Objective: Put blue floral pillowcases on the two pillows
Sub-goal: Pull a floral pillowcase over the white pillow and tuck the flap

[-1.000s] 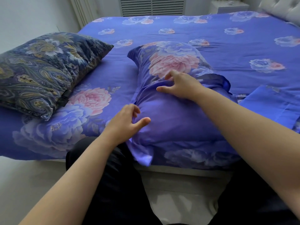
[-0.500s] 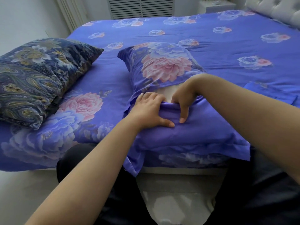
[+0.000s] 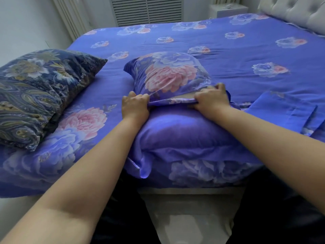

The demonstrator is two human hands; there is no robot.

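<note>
Item 1. Blue floral pillowcase [image 3: 168,74], centre of view. It covers a pillow lying on the bed [image 3: 228,55] close to the near edge. The far half shows a large pink and blue flower print; the near half [image 3: 184,131] is plain violet-blue and bulges toward the viewer. A loose corner of the fabric hangs over the bed edge at 6 o'clock from the pillow's middle. Across the middle the printed edge is lifted, with a pale strip showing in the gap beneath it.

Item 2. Left hand [image 3: 134,105], at 9 o'clock of that lifted edge. Fingers curled, grasping the edge of the case.

Item 3. Right hand [image 3: 211,98], at 3 o'clock of the same edge. Fingers curled, pinching the fabric at its top.

Item 4. Dark patterned pillow [image 3: 40,92], at 9 o'clock of the cased pillow, apart from it. Navy cover with gold and grey flowers and paisley; resting on the bed at its left side.

Item 5. Second blue cloth [image 3: 284,111], flat and folded, at 3 o'clock just beside the cased pillow. Whether it is a pillowcase cannot be told.

Item 6. Bed cover, violet-blue with scattered flowers. Tufted pale headboard [image 3: 297,13] at 1 o'clock; louvred panel [image 3: 147,10] on the wall at 12 o'clock.
</note>
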